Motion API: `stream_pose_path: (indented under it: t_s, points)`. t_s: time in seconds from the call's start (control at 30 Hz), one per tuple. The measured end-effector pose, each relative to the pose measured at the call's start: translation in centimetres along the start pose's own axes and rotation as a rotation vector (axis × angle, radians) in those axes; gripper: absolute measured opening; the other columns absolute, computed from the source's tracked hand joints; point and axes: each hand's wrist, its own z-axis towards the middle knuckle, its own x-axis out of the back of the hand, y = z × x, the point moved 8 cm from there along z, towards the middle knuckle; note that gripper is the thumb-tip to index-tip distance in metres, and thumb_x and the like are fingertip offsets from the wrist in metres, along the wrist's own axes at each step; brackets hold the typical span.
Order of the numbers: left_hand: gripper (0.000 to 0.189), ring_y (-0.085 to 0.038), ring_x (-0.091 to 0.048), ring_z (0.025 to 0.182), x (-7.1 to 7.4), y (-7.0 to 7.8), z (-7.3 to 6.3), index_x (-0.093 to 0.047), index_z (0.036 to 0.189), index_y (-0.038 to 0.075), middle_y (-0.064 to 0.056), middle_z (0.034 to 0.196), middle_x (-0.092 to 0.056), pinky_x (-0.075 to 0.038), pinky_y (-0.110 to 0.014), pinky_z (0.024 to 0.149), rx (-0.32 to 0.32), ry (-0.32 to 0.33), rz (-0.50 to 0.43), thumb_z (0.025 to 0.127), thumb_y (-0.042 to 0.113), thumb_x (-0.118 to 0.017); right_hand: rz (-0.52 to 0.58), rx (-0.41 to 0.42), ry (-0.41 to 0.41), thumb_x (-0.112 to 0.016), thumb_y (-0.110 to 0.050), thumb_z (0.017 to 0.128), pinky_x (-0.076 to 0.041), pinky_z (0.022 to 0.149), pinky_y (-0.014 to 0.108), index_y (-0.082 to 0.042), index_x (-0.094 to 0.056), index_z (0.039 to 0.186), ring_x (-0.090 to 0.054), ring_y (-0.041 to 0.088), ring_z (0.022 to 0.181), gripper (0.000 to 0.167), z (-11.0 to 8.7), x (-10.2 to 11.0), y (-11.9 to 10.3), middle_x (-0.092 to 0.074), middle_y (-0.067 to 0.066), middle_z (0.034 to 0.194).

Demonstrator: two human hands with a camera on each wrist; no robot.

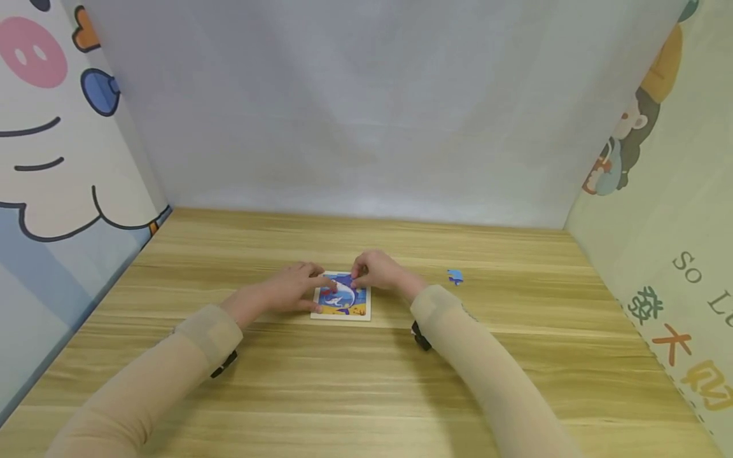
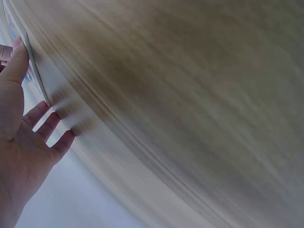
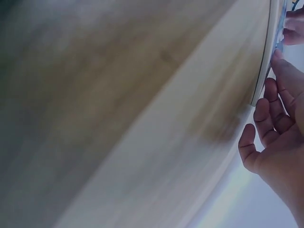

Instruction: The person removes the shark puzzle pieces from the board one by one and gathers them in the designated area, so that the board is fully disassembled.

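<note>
A small square puzzle board (image 1: 342, 306) with a blue, white and orange picture lies flat at the middle of the wooden table (image 1: 366, 381). My left hand (image 1: 312, 284) rests on the board's left side, fingers straight, fingertips on the picture. My right hand (image 1: 359, 278) presses its fingertips on the blue pieces at the board's upper right. In the left wrist view the left hand (image 2: 20, 121) has its thumb against the board's edge (image 2: 34, 64). The right wrist view shows the right hand (image 3: 278, 118) with a fingertip at the board's edge (image 3: 265, 61).
One loose blue puzzle piece (image 1: 455, 276) lies on the table to the right of my right hand. A grey backdrop stands behind the table. Cartoon-printed panels close off the left (image 1: 51, 159) and right (image 1: 664, 210) sides.
</note>
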Motion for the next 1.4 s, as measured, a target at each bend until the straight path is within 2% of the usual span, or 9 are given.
stream_pose_path:
  t_s: [0.33, 0.67, 1.0, 1.23, 1.4]
  points:
    - [0.048, -0.044, -0.034, 0.131, -0.1, 0.1, -0.2, -0.048, 0.136, 0.031, -0.021, 0.144, -0.037, -0.030, -0.064, 0.103, -0.012, 0.004, -0.006, 0.091, 0.045, -0.056, 0.070, -0.002, 0.018, -0.073, -0.017, 0.083, -0.050, 0.073, 0.022, -0.012, -0.069, 0.083, -0.060, 0.010, 0.074, 0.006, -0.4, 0.6, -0.2, -0.068, -0.003, 0.079]
    - [0.047, -0.045, -0.033, 0.132, -0.1, 0.2, -0.4, -0.048, 0.137, 0.031, -0.022, 0.145, -0.034, -0.030, -0.065, 0.102, -0.014, -0.008, -0.016, 0.092, 0.045, -0.056, 0.151, 0.072, -0.008, -0.069, -0.009, 0.085, -0.053, 0.072, 0.023, -0.010, -0.064, 0.103, -0.066, 0.011, 0.077, 0.018, -0.3, 0.5, -0.6, -0.071, 0.002, 0.085]
    - [0.053, -0.043, -0.026, 0.137, -0.4, 0.0, -0.8, -0.041, 0.143, 0.033, -0.018, 0.151, -0.027, -0.026, -0.065, 0.105, -0.010, -0.047, -0.003, 0.093, 0.050, -0.051, 0.156, 0.022, -0.006, -0.065, -0.014, 0.090, -0.052, 0.079, 0.027, -0.016, -0.066, 0.103, -0.064, 0.011, 0.085, 0.014, -0.1, 0.6, 0.3, -0.070, 0.001, 0.092]
    - [0.057, -0.042, -0.021, 0.139, -0.4, 0.2, -1.0, -0.037, 0.145, 0.032, -0.018, 0.154, -0.022, -0.022, -0.063, 0.108, -0.013, -0.072, -0.006, 0.093, 0.051, -0.051, 0.173, 0.038, -0.025, -0.065, -0.014, 0.090, -0.052, 0.080, 0.028, -0.014, -0.065, 0.105, -0.064, 0.012, 0.088, 0.015, -0.8, 1.7, 0.6, -0.070, 0.001, 0.095]
    - [0.057, -0.042, -0.022, 0.139, -0.6, -0.1, -1.1, -0.035, 0.146, 0.032, -0.019, 0.154, -0.022, -0.023, -0.062, 0.109, -0.029, -0.072, 0.038, 0.094, 0.052, -0.048, 0.168, 0.059, -0.039, -0.063, -0.015, 0.091, -0.052, 0.081, 0.028, -0.014, -0.064, 0.105, -0.064, 0.012, 0.089, 0.014, -1.6, 3.0, 0.8, -0.069, 0.001, 0.094]
